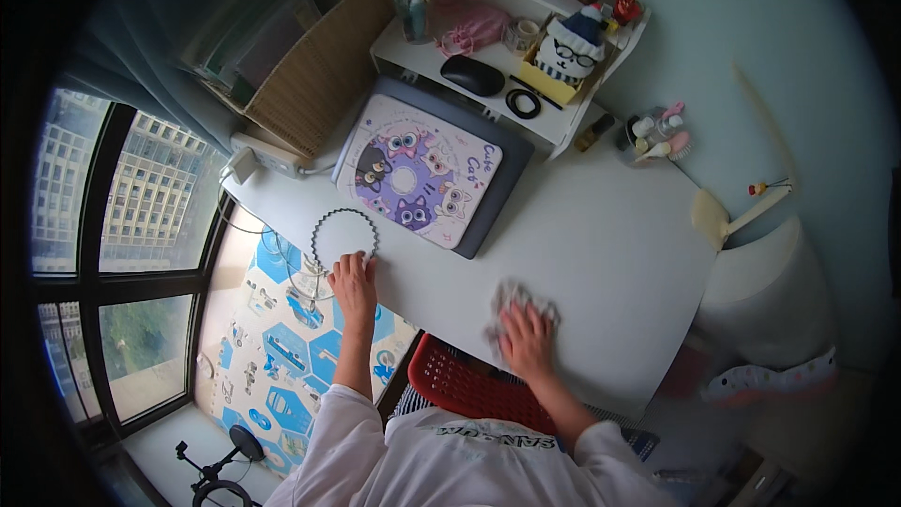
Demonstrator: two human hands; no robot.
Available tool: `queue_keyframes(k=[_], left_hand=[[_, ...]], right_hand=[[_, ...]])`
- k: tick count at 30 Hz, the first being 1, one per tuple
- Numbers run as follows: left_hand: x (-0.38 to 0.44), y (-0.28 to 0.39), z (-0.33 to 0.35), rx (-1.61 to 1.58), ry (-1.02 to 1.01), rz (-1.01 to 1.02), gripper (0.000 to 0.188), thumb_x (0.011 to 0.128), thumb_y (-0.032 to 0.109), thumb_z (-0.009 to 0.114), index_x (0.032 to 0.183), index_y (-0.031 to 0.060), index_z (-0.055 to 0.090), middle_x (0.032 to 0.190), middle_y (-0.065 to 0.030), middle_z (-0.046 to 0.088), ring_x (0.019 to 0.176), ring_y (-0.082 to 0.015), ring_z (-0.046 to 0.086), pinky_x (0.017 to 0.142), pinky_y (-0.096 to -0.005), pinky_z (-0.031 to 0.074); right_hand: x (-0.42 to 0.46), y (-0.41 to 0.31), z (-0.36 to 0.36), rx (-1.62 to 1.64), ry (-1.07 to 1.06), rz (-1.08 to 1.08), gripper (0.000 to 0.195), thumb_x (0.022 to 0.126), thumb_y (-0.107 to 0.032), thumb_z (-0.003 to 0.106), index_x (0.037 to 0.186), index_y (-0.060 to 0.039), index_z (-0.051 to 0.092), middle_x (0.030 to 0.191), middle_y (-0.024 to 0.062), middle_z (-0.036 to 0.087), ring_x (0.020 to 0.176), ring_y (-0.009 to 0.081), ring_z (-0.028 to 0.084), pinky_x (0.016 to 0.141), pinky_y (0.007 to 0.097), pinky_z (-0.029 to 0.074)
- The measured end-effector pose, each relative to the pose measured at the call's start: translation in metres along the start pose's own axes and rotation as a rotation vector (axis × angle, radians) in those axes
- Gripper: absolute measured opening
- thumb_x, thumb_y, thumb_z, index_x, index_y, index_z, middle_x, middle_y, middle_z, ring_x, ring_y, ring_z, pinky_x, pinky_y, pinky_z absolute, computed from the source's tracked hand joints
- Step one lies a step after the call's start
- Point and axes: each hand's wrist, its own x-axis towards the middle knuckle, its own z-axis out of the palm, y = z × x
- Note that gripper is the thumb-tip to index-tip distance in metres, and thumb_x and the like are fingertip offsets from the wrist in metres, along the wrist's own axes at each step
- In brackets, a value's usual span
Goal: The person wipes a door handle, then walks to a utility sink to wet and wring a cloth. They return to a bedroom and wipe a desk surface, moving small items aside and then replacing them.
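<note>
My left hand is at the left edge of the white desk, its fingers closed over the lower part of a thin black wavy headband. The rest of the headband loops away from me above the desktop. Under my right hand is a crumpled grey-and-white cloth, pressed on the desk near its front edge. Both the hand and the cloth are blurred. Beyond my hands, a mat with cartoon cats lies on a closed dark grey laptop.
A white desktop shelf holds a black mouse, a plush toy and figurines. Left of it stand a wicker basket and a power strip. A cup of brushes stands back right; a red chair is before me.
</note>
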Motion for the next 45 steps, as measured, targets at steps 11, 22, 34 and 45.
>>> queue_keyframes(k=[11,22,34,45], left_hand=[[0.048,0.019,-0.035,-0.233,0.108,0.160,0.047,0.075,-0.001,0.062,0.119,0.0038,0.046,0.115,-0.0184,0.048,0.103,-0.0338,0.050,0.092,-0.0437,0.038],[0.285,0.173,0.007,0.189,0.068,0.874,0.059,0.078,0.005,0.052,0.136,0.0130,0.040,0.135,-0.0069,0.045,0.117,-0.0300,0.046,0.091,-0.0450,0.043],[0.300,0.214,-0.046,0.086,-0.232,0.709,0.051,0.064,0.022,0.077,0.108,0.0091,0.056,0.103,-0.0123,0.061,0.096,-0.0305,0.061,0.085,-0.0423,0.048],[0.027,0.139,-0.072,-0.382,-0.674,0.426,0.060,0.064,0.015,0.079,0.116,0.0064,0.050,0.109,-0.0143,0.056,0.103,-0.0336,0.057,0.087,-0.0399,0.049]], right_hand=[[-0.028,0.289,-0.025,-0.493,0.495,1.098,0.041,0.088,-0.025,0.053,0.123,-0.0038,0.052,0.131,0.0161,0.049,0.119,0.0342,0.046,0.098,0.0468,0.038],[-0.026,-0.037,0.000,0.096,0.026,0.020,0.052,0.077,-0.027,0.064,0.126,-0.0138,0.053,0.136,0.0079,0.044,0.126,0.0292,0.040,0.102,0.0535,0.031],[-0.127,0.299,-0.046,-0.455,0.434,1.147,0.049,0.088,-0.017,0.052,0.135,-0.0061,0.040,0.129,0.0127,0.048,0.115,0.0314,0.049,0.095,0.0473,0.040],[-0.003,0.045,-0.005,0.098,-0.087,-0.219,0.054,0.079,-0.022,0.063,0.130,-0.0157,0.051,0.142,0.0013,0.039,0.131,0.0241,0.036,0.103,0.0483,0.033]])
